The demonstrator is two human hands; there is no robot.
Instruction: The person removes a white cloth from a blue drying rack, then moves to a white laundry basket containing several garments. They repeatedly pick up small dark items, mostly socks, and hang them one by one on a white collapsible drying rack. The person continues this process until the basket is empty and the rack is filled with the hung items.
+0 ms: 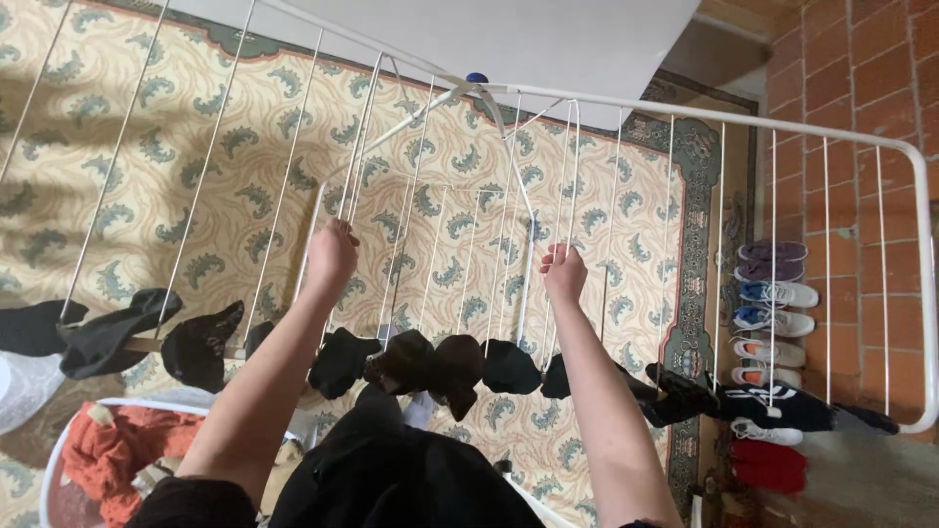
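Both hands up on the white wire drying rack (919,293), arms reaching away from the body across the near rails. Left hand (333,256) curled shut around a thin rail near the rack's centre frame; fingers fully wrapped, nothing else visibly held, though the far side of the fist is hidden. Right hand (564,270) likewise closed, fingertips hooked over a neighbouring rail, no cloth seen in it. Rails run lengthwise away from the camera, so each grip sits across a rail's long axis. Row of dark socks (430,364) draped over the rails on the body side of both hands, strung left to right, below the wrists in the picture. Nearest sock to the left hand: the black one just beside that forearm; nearest to the right hand: the black one between the two forearms, about equally near either arm. More dark socks at far left and a dark garment with white markings (782,406) at right, well apart from both hands. White laundry basket (59,460) with orange cloth at lower left, nearer the left arm. Patterned carpet (196,147) underneath, row of shoes (778,323) by the brick wall (880,78).
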